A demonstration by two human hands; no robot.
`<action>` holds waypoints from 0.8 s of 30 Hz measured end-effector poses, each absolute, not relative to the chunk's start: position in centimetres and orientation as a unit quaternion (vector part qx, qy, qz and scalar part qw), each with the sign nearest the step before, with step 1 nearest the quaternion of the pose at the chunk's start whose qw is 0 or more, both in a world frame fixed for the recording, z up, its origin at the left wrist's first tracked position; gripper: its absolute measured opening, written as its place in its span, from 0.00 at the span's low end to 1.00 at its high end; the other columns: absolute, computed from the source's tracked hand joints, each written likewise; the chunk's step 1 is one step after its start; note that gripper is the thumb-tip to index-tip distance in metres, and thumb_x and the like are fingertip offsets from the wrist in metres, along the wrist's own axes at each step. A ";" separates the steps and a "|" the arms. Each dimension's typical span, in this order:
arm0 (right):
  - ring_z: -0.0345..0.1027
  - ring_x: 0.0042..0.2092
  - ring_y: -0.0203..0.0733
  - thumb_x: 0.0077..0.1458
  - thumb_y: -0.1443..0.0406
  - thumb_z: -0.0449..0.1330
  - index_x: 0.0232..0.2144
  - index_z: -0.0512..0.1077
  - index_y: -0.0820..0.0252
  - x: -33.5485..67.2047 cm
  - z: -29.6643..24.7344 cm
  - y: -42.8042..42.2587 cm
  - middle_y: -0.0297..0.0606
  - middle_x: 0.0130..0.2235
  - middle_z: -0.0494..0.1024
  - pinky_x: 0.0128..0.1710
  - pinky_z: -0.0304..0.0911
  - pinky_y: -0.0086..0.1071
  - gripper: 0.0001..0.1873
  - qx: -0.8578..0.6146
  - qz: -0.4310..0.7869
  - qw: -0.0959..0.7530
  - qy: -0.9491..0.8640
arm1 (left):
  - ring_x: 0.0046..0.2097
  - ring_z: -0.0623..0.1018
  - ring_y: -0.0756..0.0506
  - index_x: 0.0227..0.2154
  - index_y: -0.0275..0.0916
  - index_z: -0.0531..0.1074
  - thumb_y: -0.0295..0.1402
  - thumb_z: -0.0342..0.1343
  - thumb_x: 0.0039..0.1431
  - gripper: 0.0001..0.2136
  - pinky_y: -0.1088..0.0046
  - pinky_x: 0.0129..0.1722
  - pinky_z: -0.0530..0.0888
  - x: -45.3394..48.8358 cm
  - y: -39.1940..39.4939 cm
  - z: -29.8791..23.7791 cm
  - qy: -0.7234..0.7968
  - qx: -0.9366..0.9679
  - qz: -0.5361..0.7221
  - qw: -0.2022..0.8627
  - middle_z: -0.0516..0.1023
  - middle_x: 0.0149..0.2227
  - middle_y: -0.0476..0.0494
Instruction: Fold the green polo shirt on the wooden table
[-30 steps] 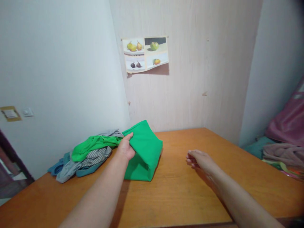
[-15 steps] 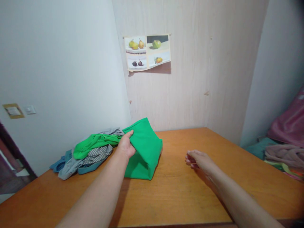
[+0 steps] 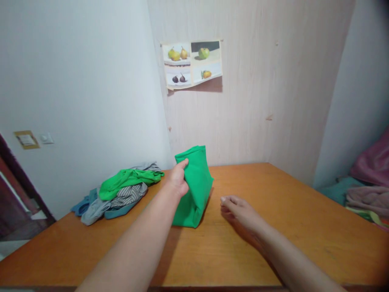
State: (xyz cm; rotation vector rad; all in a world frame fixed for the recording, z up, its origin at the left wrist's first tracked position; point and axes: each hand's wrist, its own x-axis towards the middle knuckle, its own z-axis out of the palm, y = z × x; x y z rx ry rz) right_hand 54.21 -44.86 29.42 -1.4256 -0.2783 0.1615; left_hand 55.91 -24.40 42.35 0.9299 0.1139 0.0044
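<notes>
A folded bright green cloth point(image 3: 196, 190) stands partly lifted on the wooden table point(image 3: 273, 219). My left hand point(image 3: 178, 180) is closed on its upper left edge and holds that side up off the table. Just right of the cloth, my right hand point(image 3: 240, 209) rests on the tabletop with its fingers stretched towards the cloth, not touching it and holding nothing.
A heap of clothes point(image 3: 121, 192), green, striped grey and blue, lies at the table's back left by the white wall. A fruit picture point(image 3: 193, 63) hangs on the wooden panel behind. More piled fabric point(image 3: 369, 182) sits off the table at the far right.
My left hand has raised the green cloth's edge higher and drawn it right, so the cloth stands steeper and narrower. My right hand has slid left, closer to the cloth.
</notes>
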 end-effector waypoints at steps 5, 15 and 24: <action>0.71 0.48 0.45 0.52 0.43 0.61 0.41 0.73 0.55 54.1 31.2 -44.9 0.42 0.47 0.77 0.42 0.69 0.34 0.25 -0.588 0.038 0.807 -0.037 | 0.34 0.81 0.40 0.40 0.35 0.76 0.40 0.61 0.55 0.15 0.56 0.43 0.76 55.3 -28.8 40.3 0.024 0.464 0.056 0.884 0.82 0.32 0.38; 0.70 0.55 0.43 0.54 0.41 0.57 0.45 0.72 0.50 55.0 32.6 -48.8 0.41 0.53 0.76 0.54 0.68 0.36 0.26 -0.513 -0.037 0.857 0.040 | 0.45 0.76 0.44 0.47 0.38 0.75 0.39 0.51 0.62 0.15 0.65 0.49 0.71 54.1 -37.7 34.1 -0.104 0.656 0.098 0.741 0.80 0.43 0.44; 0.78 0.40 0.51 0.55 0.50 0.59 0.40 0.75 0.57 55.2 31.7 -53.8 0.43 0.36 0.83 0.38 0.75 0.38 0.19 -0.525 0.059 0.847 0.053 | 0.62 0.66 0.32 0.62 0.37 0.64 0.59 0.56 0.53 0.39 0.54 0.60 0.64 51.2 -37.3 32.6 -0.283 0.857 -0.014 0.431 0.66 0.62 0.34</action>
